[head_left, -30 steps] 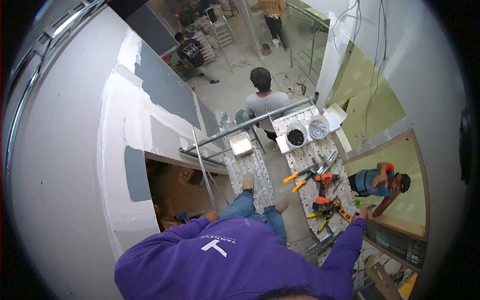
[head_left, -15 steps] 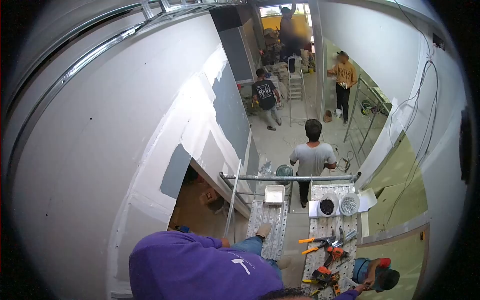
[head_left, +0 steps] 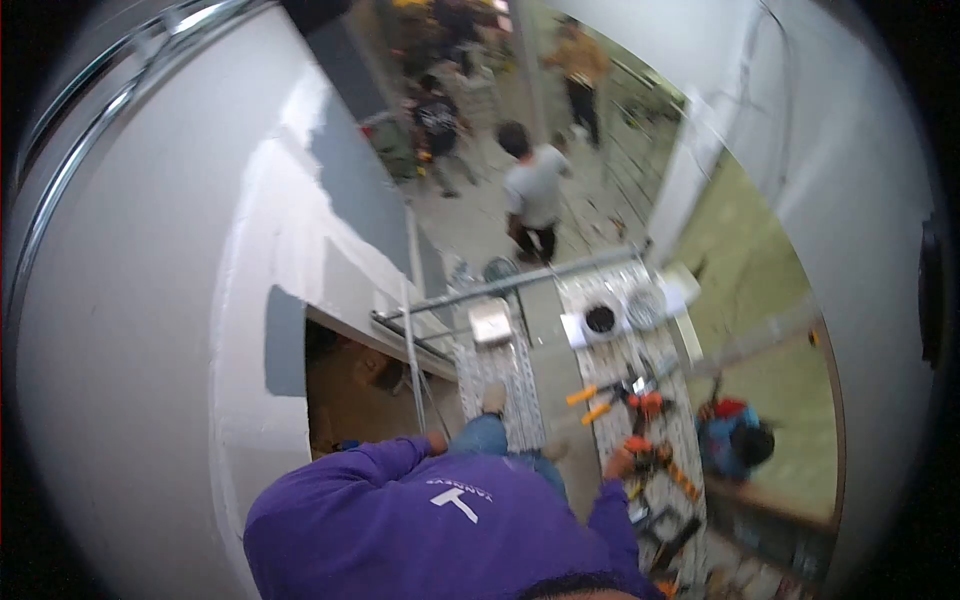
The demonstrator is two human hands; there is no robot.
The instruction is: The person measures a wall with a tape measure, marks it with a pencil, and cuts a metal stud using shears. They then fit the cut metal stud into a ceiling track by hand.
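Observation:
My left hand is by my knee, close to the slanted scaffold bar; its fingers are hidden. On the perforated right plank, my right hand is at the left end of an orange-and-black power tool, possibly a cordless drill. Blur hides whether the fingers close on it. Just beyond lies a second orange-and-black drill, beside snips with orange handles. Nearer my body on the same plank are dark tools, too smeared to name.
A metal rail crosses the planks' far end. Near it stand a tub of black screws, a tub of silvery fasteners and a white container. A co-worker is below right; several people are on the floor ahead.
My right hand has moved from beside the co-worker's hand at the lower right to the orange-and-black tool. The view has tilted down and turned. The co-worker's arm has drawn back.

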